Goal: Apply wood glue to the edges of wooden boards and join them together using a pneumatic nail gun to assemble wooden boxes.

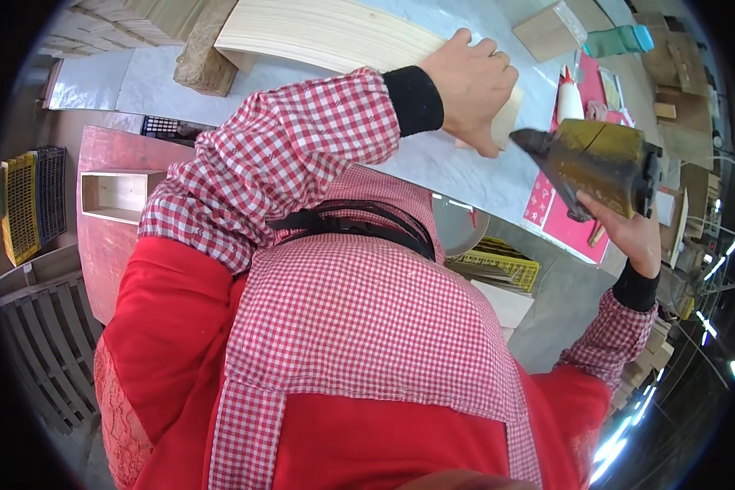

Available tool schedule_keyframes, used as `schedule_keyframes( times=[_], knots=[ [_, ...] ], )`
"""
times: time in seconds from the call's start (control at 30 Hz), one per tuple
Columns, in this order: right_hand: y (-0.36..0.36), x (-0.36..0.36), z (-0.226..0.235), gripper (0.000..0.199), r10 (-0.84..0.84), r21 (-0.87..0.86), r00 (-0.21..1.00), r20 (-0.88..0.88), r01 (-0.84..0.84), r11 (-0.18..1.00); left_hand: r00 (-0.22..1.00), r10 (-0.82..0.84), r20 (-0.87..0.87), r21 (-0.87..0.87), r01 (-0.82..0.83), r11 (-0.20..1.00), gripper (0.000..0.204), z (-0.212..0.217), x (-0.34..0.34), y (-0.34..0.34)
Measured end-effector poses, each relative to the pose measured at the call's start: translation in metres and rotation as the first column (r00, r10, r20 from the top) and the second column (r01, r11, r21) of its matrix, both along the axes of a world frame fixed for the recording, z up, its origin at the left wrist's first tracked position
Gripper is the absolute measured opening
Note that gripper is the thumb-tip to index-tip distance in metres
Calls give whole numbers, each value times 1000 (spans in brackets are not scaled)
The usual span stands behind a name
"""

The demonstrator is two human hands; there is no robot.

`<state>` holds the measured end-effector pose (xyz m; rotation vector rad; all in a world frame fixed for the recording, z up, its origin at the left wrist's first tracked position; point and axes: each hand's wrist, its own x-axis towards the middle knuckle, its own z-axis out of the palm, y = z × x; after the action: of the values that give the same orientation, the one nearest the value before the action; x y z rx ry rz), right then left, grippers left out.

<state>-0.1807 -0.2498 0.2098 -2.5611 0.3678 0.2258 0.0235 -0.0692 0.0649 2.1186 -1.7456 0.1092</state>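
My left hand presses down on the near end of a long pale wooden board assembly that lies on the grey workbench. A small wooden piece shows just under the hand's fingers. My right hand grips a worn yellow-brown nail gun. Its dark nose points left toward the left hand and the board's end, a short gap away. Both arms wear red-checked sleeves with black cuffs.
A white glue bottle, a teal bottle and wooden blocks sit on the bench beyond the tool, beside a pink mat. A small open wooden box rests on a reddish panel at left. Yellow and black crates stand on the floor.
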Motion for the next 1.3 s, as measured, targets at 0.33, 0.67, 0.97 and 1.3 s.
schedule_keyframes(
  times=[0.33,0.67,0.97,1.3],
  knots=[
    [-2,30,0,46,-121,47,991,49,118,992,1000,-16,7,-7,16,1000,78,10,-4,11],
    [-7,29,1,45,-105,7,993,62,105,994,1000,-27,-9,33,28,999,80,13,-6,12],
    [-28,2,-27,37,-321,84,923,214,310,947,1000,-2,-3,-37,2,999,82,11,21,30],
    [-72,-120,-170,77,-399,-516,871,286,491,702,988,-121,99,-159,136,978,24,-11,-9,80]
  ],
)
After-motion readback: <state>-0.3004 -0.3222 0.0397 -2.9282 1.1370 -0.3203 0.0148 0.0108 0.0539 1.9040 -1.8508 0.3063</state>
